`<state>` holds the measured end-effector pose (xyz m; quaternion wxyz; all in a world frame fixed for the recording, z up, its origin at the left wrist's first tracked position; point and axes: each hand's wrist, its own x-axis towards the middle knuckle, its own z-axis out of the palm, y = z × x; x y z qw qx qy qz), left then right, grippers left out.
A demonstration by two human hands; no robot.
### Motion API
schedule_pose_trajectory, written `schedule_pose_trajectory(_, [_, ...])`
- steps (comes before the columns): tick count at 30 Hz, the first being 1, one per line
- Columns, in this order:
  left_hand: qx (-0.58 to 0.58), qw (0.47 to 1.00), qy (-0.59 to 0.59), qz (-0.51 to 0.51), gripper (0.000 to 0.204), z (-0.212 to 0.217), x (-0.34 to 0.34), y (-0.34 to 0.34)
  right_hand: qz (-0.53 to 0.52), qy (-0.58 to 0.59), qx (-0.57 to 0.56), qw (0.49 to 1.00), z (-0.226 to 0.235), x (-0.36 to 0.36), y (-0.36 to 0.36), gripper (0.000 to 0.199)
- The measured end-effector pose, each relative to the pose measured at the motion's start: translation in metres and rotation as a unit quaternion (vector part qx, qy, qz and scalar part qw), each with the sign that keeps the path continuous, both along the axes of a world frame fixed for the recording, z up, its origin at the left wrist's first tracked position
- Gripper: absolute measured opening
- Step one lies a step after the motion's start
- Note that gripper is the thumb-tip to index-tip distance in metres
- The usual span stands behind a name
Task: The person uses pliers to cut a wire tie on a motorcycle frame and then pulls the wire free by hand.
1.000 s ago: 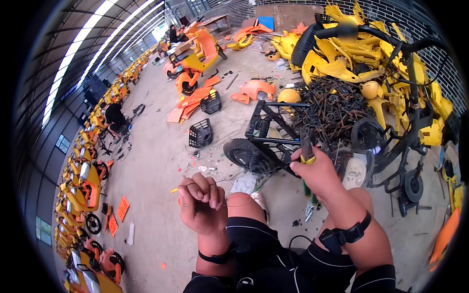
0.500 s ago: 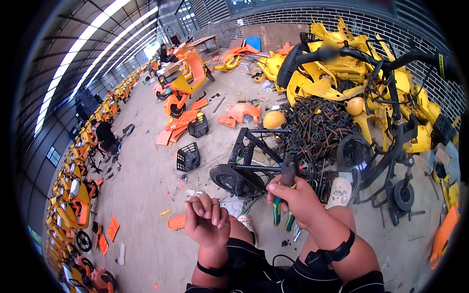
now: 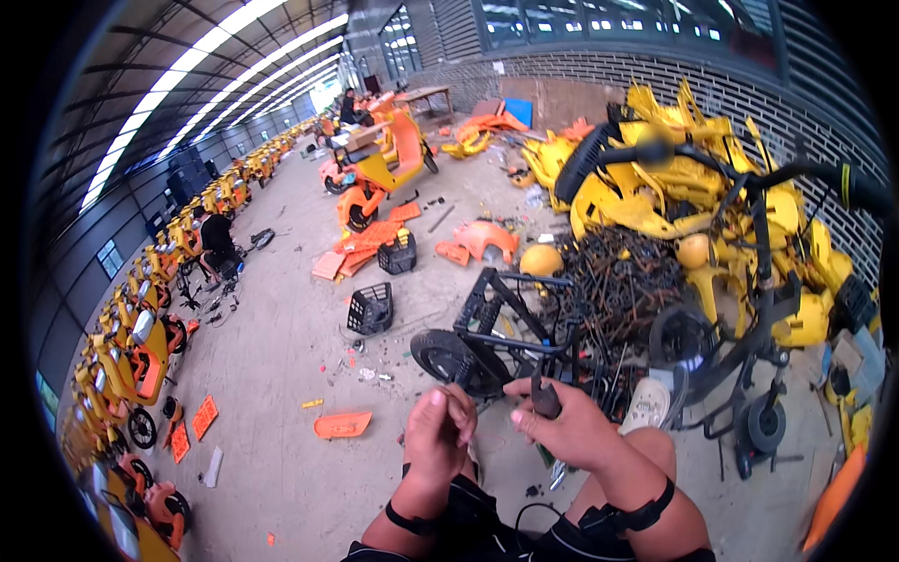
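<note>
In my right hand [image 3: 571,426] is a pair of pliers [image 3: 544,401]; their dark jaws stand up past my fingers, and a bit of green handle shows below. My left hand [image 3: 438,433] is level with it, a short way to the left, with curled fingers and the thumb up. Whatever it may pinch is too small to make out. Just beyond both hands lies a black scooter frame [image 3: 510,339] with a rear wheel [image 3: 449,361]. Its handlebar and front part [image 3: 763,234] rise on the right.
Dark metal parts [image 3: 623,290] are heaped beyond the frame, with yellow body panels [image 3: 646,201] behind. A black basket [image 3: 371,308] and orange panel [image 3: 343,425] lie on the floor. Rows of scooters [image 3: 145,365] line the left. A person in black [image 3: 217,241] crouches there; another sits farther back.
My left hand has moved right, closer to my right hand. The pliers have turned in my right hand, so their handles are now mostly hidden. The whole view has shifted slightly.
</note>
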<state>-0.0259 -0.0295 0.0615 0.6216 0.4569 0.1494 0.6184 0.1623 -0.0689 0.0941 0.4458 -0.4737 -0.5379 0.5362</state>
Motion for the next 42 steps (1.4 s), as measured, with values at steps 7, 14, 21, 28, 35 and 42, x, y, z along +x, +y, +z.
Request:
schedule_pose_trajectory(7, [0.059, 0.990, 0.127, -0.002, 0.042, 0.001, 0.002, -0.020, 0.046, -0.016, -0.050, 0.998, -0.003, -0.009, 0.004, 0.030])
schedule_pose_trajectory(14, [0.041, 0.993, 0.109, -0.024, 0.039, -0.007, -0.007, -0.023, 0.062, -0.080, -0.004, 0.995, -0.004, -0.009, -0.003, 0.023])
schedule_pose_trajectory(21, [0.060, 0.988, 0.139, -0.006, 0.039, -0.001, -0.012, -0.028, 0.082, -0.128, 0.081, 0.985, -0.008, -0.008, 0.002, 0.019])
schedule_pose_trajectory(28, [0.061, 0.991, 0.108, 0.047, 0.040, 0.002, -0.046, -0.024, 0.084, -0.127, 0.067, 0.986, -0.011, -0.020, 0.019, 0.024])
schedule_pose_trajectory(35, [0.121, 0.978, 0.164, 0.041, 0.043, 0.004, -0.068, -0.022, 0.000, -0.243, 0.211, 0.947, -0.011, -0.013, 0.023, 0.029])
schedule_pose_trajectory(42, [0.198, 0.912, 0.356, 0.045, 0.030, 0.009, -0.076, -0.007, -0.123, -0.300, 0.259, 0.910, 0.013, 0.027, 0.010, 0.018])
